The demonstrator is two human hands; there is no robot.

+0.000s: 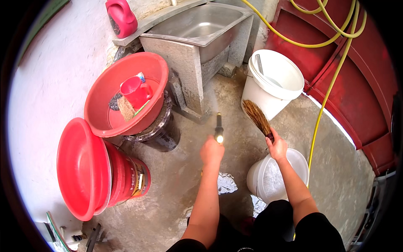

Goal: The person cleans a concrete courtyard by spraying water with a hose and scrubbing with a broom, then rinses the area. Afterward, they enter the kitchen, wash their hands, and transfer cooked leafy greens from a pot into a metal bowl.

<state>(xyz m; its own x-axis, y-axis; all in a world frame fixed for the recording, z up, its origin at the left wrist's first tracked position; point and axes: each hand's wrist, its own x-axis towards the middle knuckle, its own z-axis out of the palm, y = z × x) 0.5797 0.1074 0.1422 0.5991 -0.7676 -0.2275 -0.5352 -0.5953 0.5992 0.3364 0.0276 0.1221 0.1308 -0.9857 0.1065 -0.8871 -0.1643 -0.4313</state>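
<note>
My left hand (212,152) is closed around a black hose nozzle (219,123) with a brass tip, from which a faint spray leaves towards the foot of the concrete sink stand (185,72). In my right hand (277,146) is the bound end of a short straw brush (255,116); its bristles point up and left, in front of a large white bucket (267,94). Below my right hand stands a smaller whitish bucket (252,179) holding foamy water (271,179). The nozzle and the brush are apart.
A metal sink (195,26) sits on the stand. At left, a red basin (97,91) holding a mug and scrubbers rests on a black bucket (167,135); another red basin (75,170) leans on a red bucket (126,176). A yellow hose (326,100) hangs by red metal panels (359,94). The concrete floor is wet.
</note>
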